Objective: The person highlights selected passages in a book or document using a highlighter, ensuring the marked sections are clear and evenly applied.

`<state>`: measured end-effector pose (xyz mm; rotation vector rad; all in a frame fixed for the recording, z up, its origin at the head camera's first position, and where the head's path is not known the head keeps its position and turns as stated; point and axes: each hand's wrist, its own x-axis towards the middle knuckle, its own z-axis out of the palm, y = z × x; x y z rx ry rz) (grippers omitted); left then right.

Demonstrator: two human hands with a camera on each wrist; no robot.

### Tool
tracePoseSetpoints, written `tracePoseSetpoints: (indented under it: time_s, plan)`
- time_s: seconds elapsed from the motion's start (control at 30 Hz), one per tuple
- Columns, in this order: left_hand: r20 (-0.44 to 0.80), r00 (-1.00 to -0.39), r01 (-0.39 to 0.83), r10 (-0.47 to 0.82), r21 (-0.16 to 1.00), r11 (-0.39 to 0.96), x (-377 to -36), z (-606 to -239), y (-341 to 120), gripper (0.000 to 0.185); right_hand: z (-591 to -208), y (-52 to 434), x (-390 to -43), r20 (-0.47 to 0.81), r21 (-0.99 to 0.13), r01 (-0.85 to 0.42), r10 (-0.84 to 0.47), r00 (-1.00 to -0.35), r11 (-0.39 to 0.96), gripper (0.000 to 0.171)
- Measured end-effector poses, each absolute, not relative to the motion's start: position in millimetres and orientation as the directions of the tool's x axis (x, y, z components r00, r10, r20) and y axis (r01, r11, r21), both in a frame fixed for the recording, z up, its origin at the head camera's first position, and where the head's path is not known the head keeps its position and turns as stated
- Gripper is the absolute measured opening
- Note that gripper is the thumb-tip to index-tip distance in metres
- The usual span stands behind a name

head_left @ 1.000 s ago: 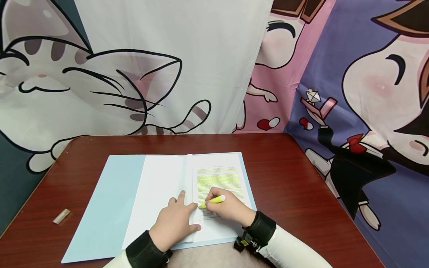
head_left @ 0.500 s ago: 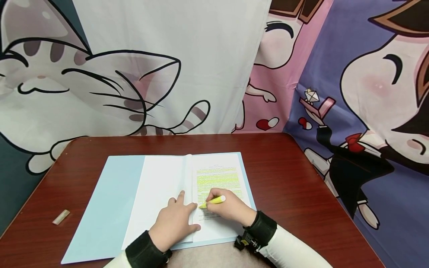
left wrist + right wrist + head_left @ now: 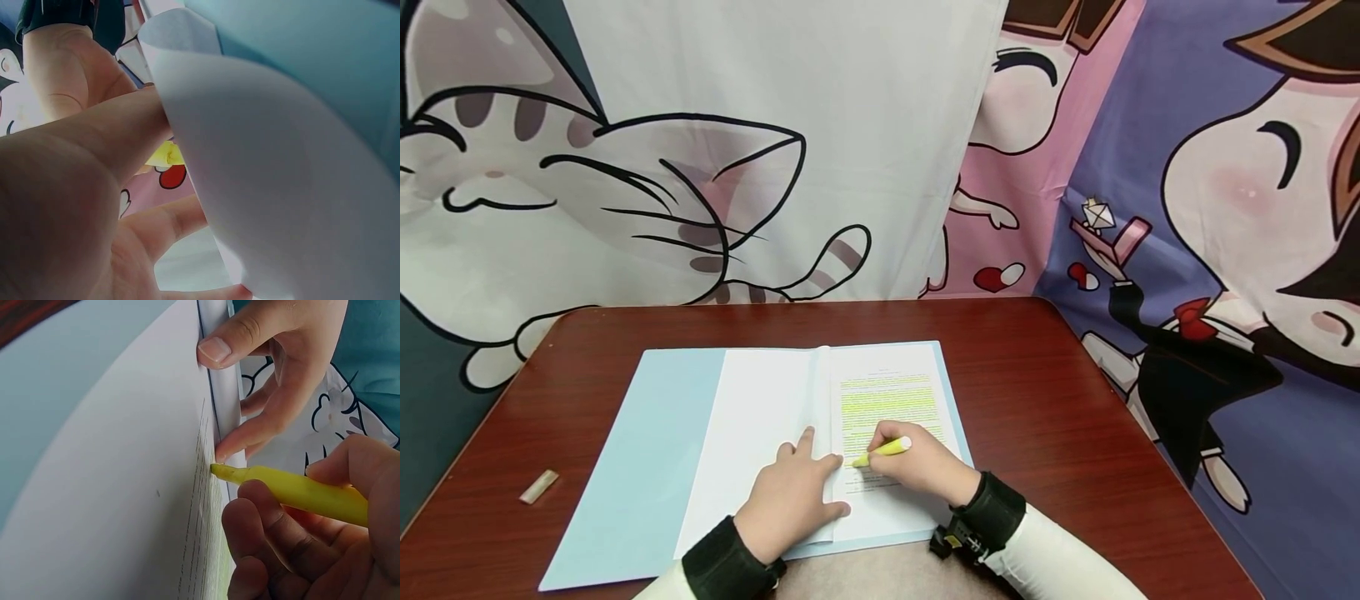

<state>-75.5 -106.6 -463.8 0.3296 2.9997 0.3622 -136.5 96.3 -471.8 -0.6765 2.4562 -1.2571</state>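
A yellow highlighter [image 3: 891, 447] is pinched in my right hand [image 3: 917, 462], its tip touching the printed page [image 3: 891, 508] near the left end of a line. Many lines above the tip carry yellow marking. In the right wrist view the highlighter [image 3: 306, 494] lies between thumb and fingers, its chisel tip on the paper. My left hand [image 3: 793, 496] rests with spread fingers by the fold of the open light-blue folder [image 3: 617, 500]. Its fingertips press the paper's inner edge, and the left wrist view shows a curled white sheet [image 3: 269, 156] beside those fingers.
The folder lies on a reddish-brown table [image 3: 1037, 400]. A small pale stick-like piece [image 3: 538, 487] sits on the table left of the folder. Behind the table hangs a cartoon-printed cloth [image 3: 865, 150].
My right hand and the highlighter have shifted slightly to the right along the line over the last half second. The left hand has stayed in place.
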Motion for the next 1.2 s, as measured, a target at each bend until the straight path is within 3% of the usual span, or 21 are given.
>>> tracePoseSetpoints:
  time_s: [1.2]
  plan:
    - [-0.09,-0.971,0.191,0.219,0.247,0.95,-77,-465,-105,0.064,-471,123,-141,-0.074,-0.844,-0.221,-0.514,-0.855,0.489,0.012]
